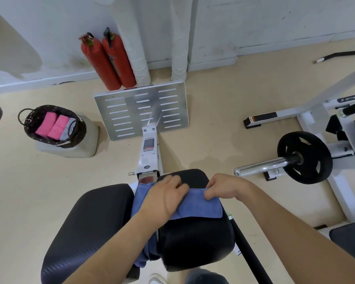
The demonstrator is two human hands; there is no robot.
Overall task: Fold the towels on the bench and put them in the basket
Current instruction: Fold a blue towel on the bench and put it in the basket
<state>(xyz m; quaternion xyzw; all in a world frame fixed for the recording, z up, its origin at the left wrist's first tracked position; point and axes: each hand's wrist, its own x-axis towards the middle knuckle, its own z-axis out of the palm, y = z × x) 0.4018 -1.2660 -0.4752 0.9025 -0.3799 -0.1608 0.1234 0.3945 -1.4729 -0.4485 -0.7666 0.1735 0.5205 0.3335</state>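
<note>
Two hands work the blue towel (199,208), lying left-to-right on the tabletop (193,242). Flat, the left hand (164,193) presses it; the right hand (223,188) pinches its far edge with curled fingers (210,195).

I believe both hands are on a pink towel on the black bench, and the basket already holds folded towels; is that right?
No: the head view shows the towel under the left hand and right hand is blue, not pink. It lies on the black bench, and the basket already holds folded towels.
</note>
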